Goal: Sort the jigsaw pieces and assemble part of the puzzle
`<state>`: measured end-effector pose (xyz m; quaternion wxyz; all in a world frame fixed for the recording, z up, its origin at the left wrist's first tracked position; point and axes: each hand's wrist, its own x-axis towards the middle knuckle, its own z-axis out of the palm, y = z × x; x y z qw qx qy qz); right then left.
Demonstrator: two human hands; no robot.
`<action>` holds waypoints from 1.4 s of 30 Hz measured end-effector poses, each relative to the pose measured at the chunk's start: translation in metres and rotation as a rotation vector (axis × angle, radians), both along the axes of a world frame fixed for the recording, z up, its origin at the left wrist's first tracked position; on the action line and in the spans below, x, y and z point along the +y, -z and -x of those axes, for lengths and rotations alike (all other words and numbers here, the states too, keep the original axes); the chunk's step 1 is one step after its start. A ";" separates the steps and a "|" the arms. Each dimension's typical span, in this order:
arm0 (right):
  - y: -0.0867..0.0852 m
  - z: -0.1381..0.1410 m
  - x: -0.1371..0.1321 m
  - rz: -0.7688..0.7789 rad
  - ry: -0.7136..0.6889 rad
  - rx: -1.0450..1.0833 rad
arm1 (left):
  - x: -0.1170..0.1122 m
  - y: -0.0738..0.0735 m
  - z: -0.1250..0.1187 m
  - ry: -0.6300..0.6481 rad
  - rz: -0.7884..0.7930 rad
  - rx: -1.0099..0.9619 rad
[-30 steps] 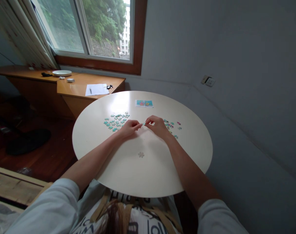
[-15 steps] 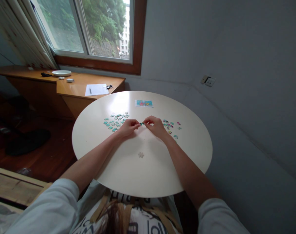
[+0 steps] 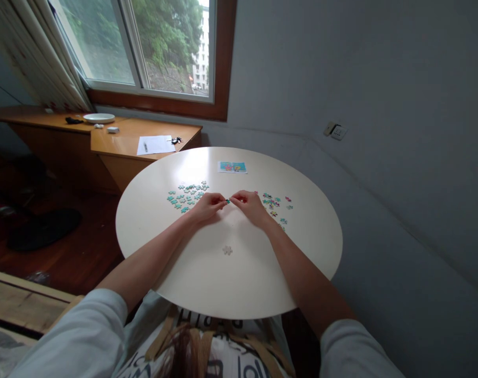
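Observation:
My left hand (image 3: 207, 206) and my right hand (image 3: 250, 206) meet over the middle of a round white table (image 3: 176, 273), fingertips pinched together on a small teal puzzle piece (image 3: 227, 201) between them. A scatter of teal puzzle pieces (image 3: 187, 195) lies just left of my left hand. Several mixed-colour pieces (image 3: 276, 205) lie right of my right hand. One pale piece (image 3: 227, 250), face down, sits alone nearer to me.
A small picture card (image 3: 232, 167) lies at the table's far side. A wooden desk (image 3: 116, 152) under the window holds a sheet of paper (image 3: 155, 144), keys and a white plate (image 3: 99, 118). A grey wall runs along the right.
Both hands have drawn closer together around the small piece; my right hand has shifted slightly left. Everything else on the table stays in place.

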<state>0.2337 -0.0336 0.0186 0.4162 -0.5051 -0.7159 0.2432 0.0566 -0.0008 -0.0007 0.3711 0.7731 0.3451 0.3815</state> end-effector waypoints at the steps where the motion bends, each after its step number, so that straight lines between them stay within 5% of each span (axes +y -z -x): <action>1: 0.001 0.000 0.000 0.002 -0.004 0.018 | 0.000 0.000 0.000 0.002 -0.001 0.001; 11: 0.005 -0.009 0.014 0.109 0.035 0.260 | -0.002 -0.001 -0.001 0.015 -0.007 0.034; 16: -0.004 -0.054 0.023 0.036 0.289 0.154 | 0.000 0.002 -0.001 0.005 0.013 0.031; 24: -0.004 -0.132 0.015 0.265 0.594 -0.225 | 0.003 0.006 -0.001 0.013 0.002 0.035; 32: -0.005 -0.152 0.007 0.479 0.545 -0.332 | 0.004 0.008 0.000 0.004 -0.006 0.031; 42: 0.005 -0.150 0.008 0.441 0.538 -0.364 | 0.005 0.008 0.000 0.011 -0.010 0.025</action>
